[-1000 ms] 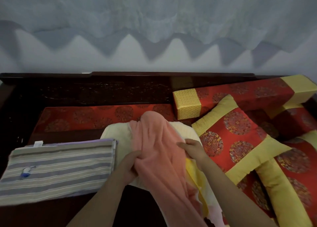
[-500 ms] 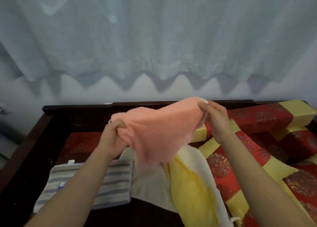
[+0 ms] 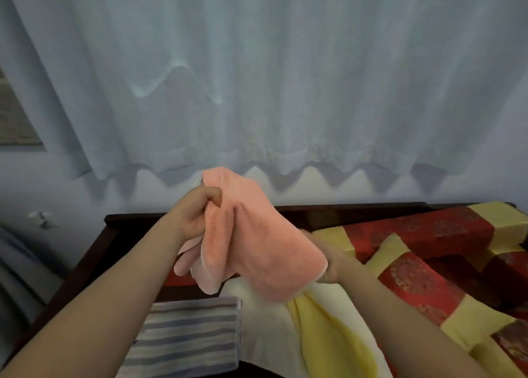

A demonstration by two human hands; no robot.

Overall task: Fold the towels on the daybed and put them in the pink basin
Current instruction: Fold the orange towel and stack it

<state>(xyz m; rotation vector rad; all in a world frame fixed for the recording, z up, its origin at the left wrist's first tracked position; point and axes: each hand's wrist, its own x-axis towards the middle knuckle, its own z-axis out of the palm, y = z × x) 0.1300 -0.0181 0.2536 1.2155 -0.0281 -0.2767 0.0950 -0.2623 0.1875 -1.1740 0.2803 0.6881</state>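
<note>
A salmon-pink towel (image 3: 251,240) hangs in the air above the daybed, held by both hands. My left hand (image 3: 194,214) grips its upper left edge, high up. My right hand (image 3: 328,260) holds its lower right corner, partly hidden behind the cloth. Below it, a white and yellow towel (image 3: 323,326) lies loose on the daybed. A folded grey-and-white striped towel (image 3: 188,337) lies flat to its left. The pink basin is not in view.
Red and yellow patterned cushions (image 3: 428,280) and a bolster (image 3: 423,232) fill the right side of the daybed. The dark wooden frame (image 3: 94,252) runs along the left and back. A pale curtain (image 3: 257,77) hangs behind.
The pink towel was lifted off the pile and stretched wide. Now my right hand has dropped lower and my left hand stays high, so the towel hangs slanted. The view has tilted upward.
</note>
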